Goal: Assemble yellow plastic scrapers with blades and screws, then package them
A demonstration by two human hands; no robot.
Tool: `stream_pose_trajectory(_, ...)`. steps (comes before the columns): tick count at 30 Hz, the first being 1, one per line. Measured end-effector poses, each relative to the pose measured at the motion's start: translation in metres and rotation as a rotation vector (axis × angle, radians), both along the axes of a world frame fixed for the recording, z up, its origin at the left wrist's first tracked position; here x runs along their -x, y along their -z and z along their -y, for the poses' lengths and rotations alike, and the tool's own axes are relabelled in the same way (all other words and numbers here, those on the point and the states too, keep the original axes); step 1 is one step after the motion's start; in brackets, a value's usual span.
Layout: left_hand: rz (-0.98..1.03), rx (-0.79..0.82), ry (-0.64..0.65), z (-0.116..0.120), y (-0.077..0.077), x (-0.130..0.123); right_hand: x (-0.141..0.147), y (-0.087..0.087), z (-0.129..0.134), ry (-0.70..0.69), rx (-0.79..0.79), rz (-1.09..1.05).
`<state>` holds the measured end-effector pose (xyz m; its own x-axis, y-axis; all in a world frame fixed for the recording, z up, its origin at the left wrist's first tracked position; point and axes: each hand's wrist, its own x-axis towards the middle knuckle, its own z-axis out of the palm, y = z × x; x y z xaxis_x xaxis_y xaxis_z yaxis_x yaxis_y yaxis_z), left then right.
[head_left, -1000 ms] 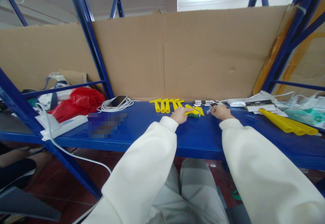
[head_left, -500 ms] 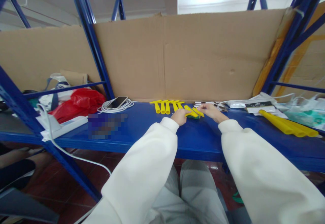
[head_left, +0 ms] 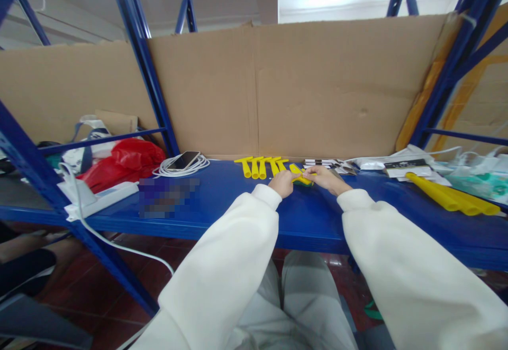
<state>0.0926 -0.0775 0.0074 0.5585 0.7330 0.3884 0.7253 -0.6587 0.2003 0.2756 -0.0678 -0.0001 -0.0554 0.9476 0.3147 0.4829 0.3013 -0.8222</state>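
My left hand (head_left: 281,184) is closed, its fingertips pinching one end of a small, thin yellow piece (head_left: 303,174). On the other end of that piece close the fingertips of my right hand (head_left: 328,179). Just beneath it, over the blue shelf, is a yellow and green item (head_left: 305,182), partly covered by my fingers; its kind is not clear. Left of my hands stands a row of several yellow T-shaped pieces (head_left: 262,168), each a tube with a flat crossbar. The nearest one partly disappears behind my left hand.
Yellow tapered tubes (head_left: 452,195) lie at the right beside packets (head_left: 413,169) and plastic bags (head_left: 476,172). Black-and-white strips (head_left: 317,163) rest behind my right hand. Leftward are a phone (head_left: 184,160) on a coiled white cable, a power strip (head_left: 107,197) and a red bag (head_left: 133,156). Cardboard (head_left: 309,90) backs the shelf.
My right hand has moved slightly left, bringing the fingertips of both hands closer together. The small yellow piece now spans between them. The T-shaped row stays put.
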Motion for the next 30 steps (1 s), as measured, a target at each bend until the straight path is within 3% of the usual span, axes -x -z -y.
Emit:
stream_pose_trajectory(17,-0.064,-0.016,-0.017,0.0030,-0.0021,0.0002,0.0033,0.0088,-0.0056,0.012,-0.043,-0.011)
stream_pose_trajectory(24,-0.020,-0.049,-0.038,0.0003,-0.0014,0.0006,0.0008,0.0066,-0.0086,0.105,-0.111,-0.140)
stream_pose_trajectory(30,0.018,-0.042,-0.016,-0.0003,-0.0036,0.0028,0.0018,0.0006,-0.0016,0.040,-0.001,-0.141)
